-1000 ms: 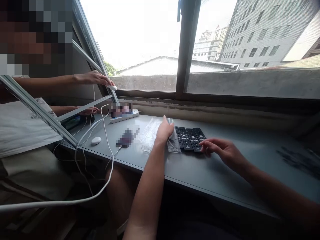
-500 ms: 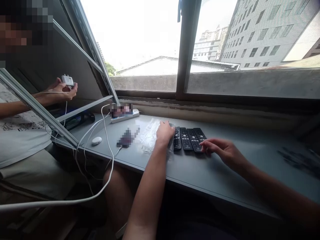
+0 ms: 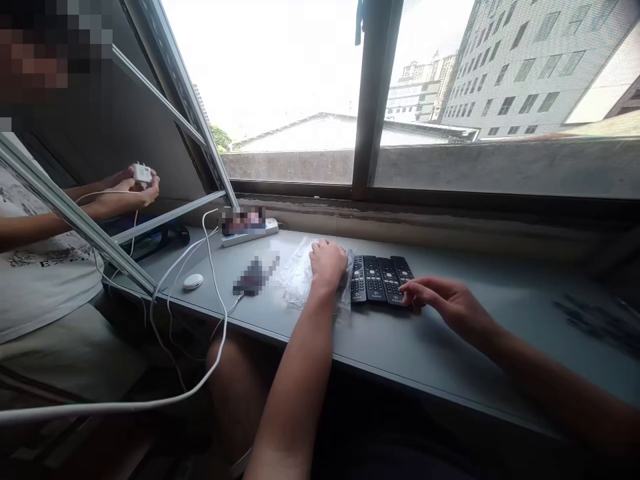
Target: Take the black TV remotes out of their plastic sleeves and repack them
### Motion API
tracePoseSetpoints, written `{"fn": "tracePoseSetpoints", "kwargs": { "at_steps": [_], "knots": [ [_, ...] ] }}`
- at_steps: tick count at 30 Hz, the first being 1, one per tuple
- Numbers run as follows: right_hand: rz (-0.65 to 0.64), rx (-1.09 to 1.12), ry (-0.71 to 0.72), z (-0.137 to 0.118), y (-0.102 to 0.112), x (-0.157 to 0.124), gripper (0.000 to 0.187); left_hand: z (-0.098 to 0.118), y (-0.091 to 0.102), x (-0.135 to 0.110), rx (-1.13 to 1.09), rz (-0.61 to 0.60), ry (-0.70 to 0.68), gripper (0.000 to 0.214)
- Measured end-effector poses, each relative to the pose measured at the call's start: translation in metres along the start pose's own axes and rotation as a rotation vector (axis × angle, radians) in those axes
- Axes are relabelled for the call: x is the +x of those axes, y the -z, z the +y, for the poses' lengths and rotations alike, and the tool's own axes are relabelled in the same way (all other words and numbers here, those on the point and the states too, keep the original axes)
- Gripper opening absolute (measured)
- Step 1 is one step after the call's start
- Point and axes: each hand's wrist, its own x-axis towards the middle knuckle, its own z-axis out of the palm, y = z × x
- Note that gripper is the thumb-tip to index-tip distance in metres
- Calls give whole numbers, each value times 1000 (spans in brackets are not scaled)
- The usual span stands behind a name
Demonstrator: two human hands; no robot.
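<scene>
Remotes [image 3: 381, 279], four side by side, lie on the grey surface [image 3: 450, 360] by the window. Your left hand [image 3: 327, 262] rests curled on the clear bags [image 3: 299, 277] just left of them; you cannot tell whether it pinches the plastic. Your right hand [image 3: 443, 301] has its fingers [image 3: 415, 288] loosely spread, tips touching the rightmost remote's near end. At far left, another person's hands [image 3: 125, 191] hold a white charger [image 3: 142, 174].

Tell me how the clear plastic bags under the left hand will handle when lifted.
Likely floppy: the clear plastic bags lie flat and crinkled on the table. Probably very light, so a push may slide them; the left hand rests on them. The glossy film looks slippery.
</scene>
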Motion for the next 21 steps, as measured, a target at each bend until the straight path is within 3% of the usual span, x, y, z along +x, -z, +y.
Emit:
{"fn": "tracePoseSetpoints", "kwargs": {
  "at_steps": [2,10,18,21],
  "knots": [
    [-3,5,-4,0,1,-1,50,0,1,-1,68,20,38,45],
    [1,8,2,1,2,-2,47,-5,-1,0,105,-98,106,49],
    [2,11,8,-1,2,-2,47,-7,0,1,107,43,97,51],
    [3,7,10,-1,2,-2,48,-9,-1,3,125,-11,150,54]
  ]
}}
